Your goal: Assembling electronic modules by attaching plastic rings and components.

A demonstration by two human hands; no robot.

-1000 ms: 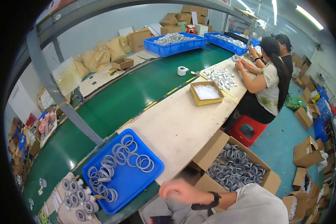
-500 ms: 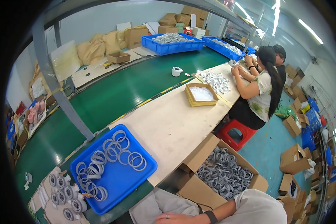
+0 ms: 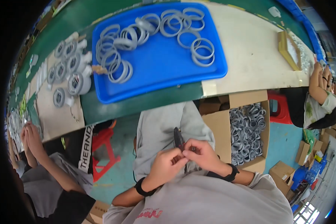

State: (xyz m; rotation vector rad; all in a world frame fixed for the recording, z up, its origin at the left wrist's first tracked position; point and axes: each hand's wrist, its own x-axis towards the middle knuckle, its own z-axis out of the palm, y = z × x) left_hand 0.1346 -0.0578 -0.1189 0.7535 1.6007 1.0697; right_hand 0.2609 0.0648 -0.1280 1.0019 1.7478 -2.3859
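See L hand & R hand w/ fingertips together over lap; can't tell if clamped on dark slim tool, just beyond, approx. 11 o'clock. May slip off lap if pinched loosely; may prick fingers if sharp-tipped. Could drop into open box, approx. 2–3 o'clock, among grey rings, if flicked.
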